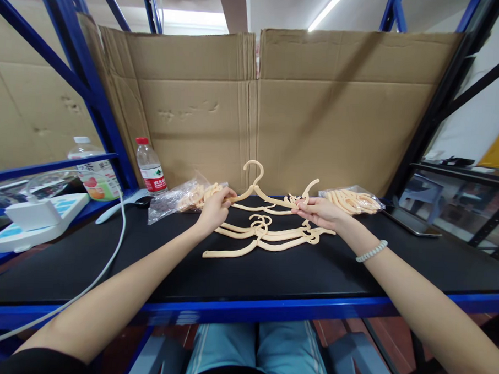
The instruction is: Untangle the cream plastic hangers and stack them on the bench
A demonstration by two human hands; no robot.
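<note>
A cream plastic clothes hanger (254,188) is held upright above the black tabletop, its hook pointing up. My left hand (216,208) pinches the hanger's left end. At its right end my right hand (320,211) has its fingers closed, with a small curved hook piece (309,191) sticking up beside the fingertips; how the piece joins the hanger is hard to make out. Several more cream hangers (258,242) lie overlapped on the table just in front of both hands. Some of those have small hooks near their right ends.
Clear plastic bags of cream parts lie at the left (186,198) and right (350,200). A red-capped water bottle (151,169) and a white power strip (37,222) with a cable are on the left. Behind stands a cardboard wall (339,114); a dark flat device (413,220) lies right.
</note>
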